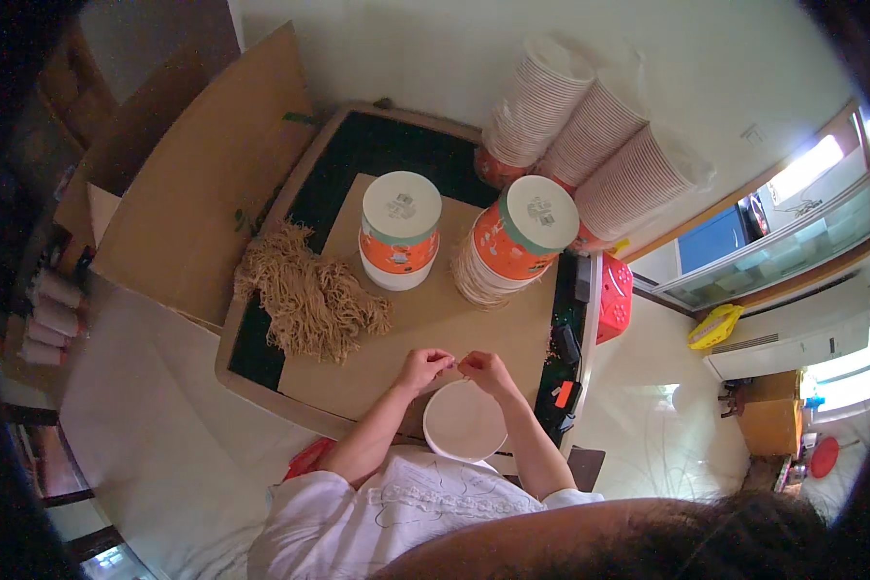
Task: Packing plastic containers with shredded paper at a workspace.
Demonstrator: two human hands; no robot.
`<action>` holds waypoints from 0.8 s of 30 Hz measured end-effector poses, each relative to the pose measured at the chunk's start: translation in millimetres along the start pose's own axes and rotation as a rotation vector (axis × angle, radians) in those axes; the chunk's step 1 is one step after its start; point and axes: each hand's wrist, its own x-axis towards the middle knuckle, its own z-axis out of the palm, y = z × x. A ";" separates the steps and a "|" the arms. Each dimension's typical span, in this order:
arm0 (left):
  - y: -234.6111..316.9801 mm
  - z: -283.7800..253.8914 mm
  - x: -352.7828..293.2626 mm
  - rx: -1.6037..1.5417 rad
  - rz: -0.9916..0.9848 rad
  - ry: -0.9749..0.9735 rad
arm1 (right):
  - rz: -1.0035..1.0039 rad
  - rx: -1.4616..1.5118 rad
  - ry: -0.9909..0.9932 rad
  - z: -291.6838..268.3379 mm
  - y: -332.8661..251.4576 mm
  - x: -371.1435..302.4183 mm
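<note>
Two hands above a round white tub, with cords and printed tubs on the table

Head view. Left hand (427, 368): fingers curled, fingertips drawn together. Right hand (486, 371): the same, its tips just beside the left's. Whether either grasps anything cannot be told (anything there is too small to make out). White tub (465, 421): one, at the table's near edge, just below the hands and close to the shirt (425, 498); round pale face upward (mouth or base, cannot tell). Cord bundle (304, 295): tan, loose, left of the hands, partly on a cardboard sheet (435, 333). Left printed tub (399, 237): orange and green, base up. Right printed tub (517, 237): likewise, atop nested rims. Wrapped tub stacks (594, 126): three, leaning near the wall. Black objects (565, 343): along the table's right edge.
</note>
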 end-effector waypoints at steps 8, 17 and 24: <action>-22.2 14.7 10.7 0.403 0.335 0.318 | -0.028 -0.189 -0.049 1.2 -6.4 0.5; -29.9 14.5 32.6 0.276 0.245 0.169 | 0.295 0.277 -0.203 -17.7 2.5 13.3; -40.5 2.9 35.9 0.269 0.253 0.010 | 0.277 0.300 -0.182 -17.6 15.5 17.1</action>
